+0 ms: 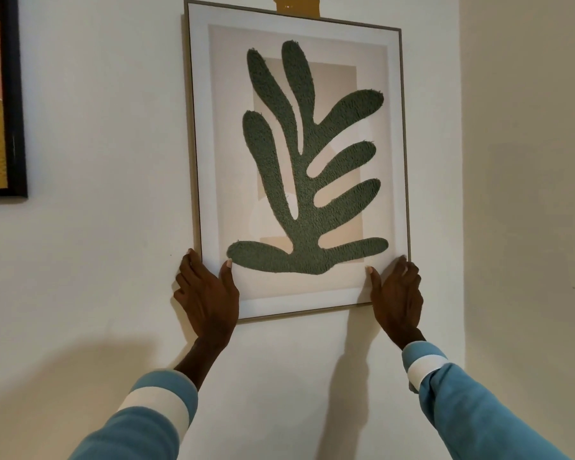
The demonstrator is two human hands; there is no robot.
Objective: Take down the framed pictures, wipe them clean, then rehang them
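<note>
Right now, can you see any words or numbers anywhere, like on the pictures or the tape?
There are none to read.
Green leaf picture: only a leaf shape, no words or signature that shows.
Yellow-brown tape above it: plain, nothing printed.
Black-framed picture at the far left: only colour shapes show, and most of it is cut off.
Blue-and-white sleeves: plain stripes.
</note>
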